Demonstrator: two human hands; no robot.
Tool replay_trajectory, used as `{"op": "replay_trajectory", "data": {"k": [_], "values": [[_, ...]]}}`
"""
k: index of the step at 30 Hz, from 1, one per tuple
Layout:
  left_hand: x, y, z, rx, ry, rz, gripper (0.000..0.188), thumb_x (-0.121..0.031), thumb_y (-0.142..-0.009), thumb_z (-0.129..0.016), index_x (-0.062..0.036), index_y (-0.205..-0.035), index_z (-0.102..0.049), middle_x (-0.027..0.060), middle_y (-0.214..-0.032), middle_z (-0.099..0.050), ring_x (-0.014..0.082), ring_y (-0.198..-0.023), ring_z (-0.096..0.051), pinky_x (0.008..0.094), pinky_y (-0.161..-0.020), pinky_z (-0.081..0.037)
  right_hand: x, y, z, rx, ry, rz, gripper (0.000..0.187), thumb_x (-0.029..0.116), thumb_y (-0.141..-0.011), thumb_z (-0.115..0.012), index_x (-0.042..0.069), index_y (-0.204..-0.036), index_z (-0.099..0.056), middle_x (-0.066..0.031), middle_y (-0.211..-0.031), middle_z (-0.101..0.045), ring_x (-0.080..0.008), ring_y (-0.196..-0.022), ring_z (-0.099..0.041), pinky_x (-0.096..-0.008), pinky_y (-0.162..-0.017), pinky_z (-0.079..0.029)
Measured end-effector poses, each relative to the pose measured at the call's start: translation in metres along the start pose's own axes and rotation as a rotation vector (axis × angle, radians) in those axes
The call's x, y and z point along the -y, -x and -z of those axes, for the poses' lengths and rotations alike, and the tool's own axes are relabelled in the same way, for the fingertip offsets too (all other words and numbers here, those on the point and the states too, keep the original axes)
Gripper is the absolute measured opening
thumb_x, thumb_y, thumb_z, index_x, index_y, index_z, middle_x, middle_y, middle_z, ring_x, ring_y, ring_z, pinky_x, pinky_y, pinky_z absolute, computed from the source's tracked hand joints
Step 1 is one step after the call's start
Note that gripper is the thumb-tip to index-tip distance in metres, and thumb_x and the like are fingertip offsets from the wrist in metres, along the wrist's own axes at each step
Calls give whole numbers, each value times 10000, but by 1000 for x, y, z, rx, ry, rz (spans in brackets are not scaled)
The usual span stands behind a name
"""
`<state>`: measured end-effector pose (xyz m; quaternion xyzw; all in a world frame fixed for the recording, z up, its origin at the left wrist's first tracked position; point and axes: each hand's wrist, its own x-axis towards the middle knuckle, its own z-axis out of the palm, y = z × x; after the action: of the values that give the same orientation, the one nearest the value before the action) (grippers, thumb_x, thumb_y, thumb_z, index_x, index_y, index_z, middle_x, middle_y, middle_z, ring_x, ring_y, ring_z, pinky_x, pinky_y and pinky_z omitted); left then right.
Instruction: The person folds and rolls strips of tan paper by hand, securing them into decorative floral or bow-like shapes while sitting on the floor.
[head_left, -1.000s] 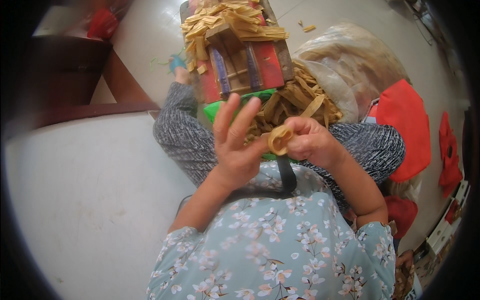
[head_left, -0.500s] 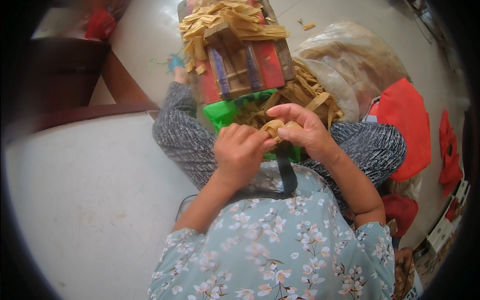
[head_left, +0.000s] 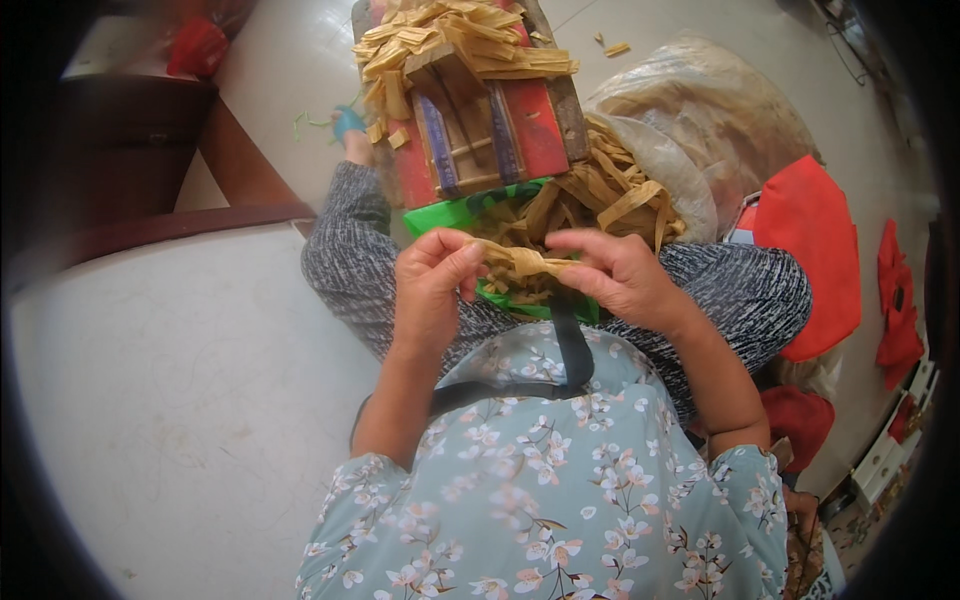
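Strip [head_left: 527,262] between hands [head_left: 428,283] [head_left: 637,285], gap — then board's edge [head_left: 542,166]

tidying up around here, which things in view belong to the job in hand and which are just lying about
Likely part of the job:
knotted tan flat strip, in left hand and right hand
loose brown flat strips
pale yellow strips on red-topped board
translucent plastic sack

Seemingly just lying about:
bright red rounded item, right
crumpled red item, upper left
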<state>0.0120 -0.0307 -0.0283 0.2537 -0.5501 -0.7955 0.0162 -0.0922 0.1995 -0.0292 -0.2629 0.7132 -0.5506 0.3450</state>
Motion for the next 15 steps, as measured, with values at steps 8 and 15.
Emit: {"op": "replay_trajectory", "data": {"k": [8, 15], "values": [[-20, 0, -16, 262, -1287, -828, 421, -141, -749, -783, -85, -1153, -678, 100, -1100, -690, 270, -1045, -654, 431, -925, -508, -14, -6, -16, -156, 841, 582, 89, 141, -788, -629, 89, -843, -583, -68, -645, -548, -249, -604, -603, -383, -527, -477], [2, 6, -6, 479, -1410, -918, 175, -146, -755, -707, -97, -902, -626, 37, -814, -580, 242, -838, -605, 421, -904, -505, -9, 8, -7, 73, 777, 590, 109, 135, -784, -674, 89, -841, -593, -47, -641, -548, -241, -601, -609, -372, -508, -466]]}}
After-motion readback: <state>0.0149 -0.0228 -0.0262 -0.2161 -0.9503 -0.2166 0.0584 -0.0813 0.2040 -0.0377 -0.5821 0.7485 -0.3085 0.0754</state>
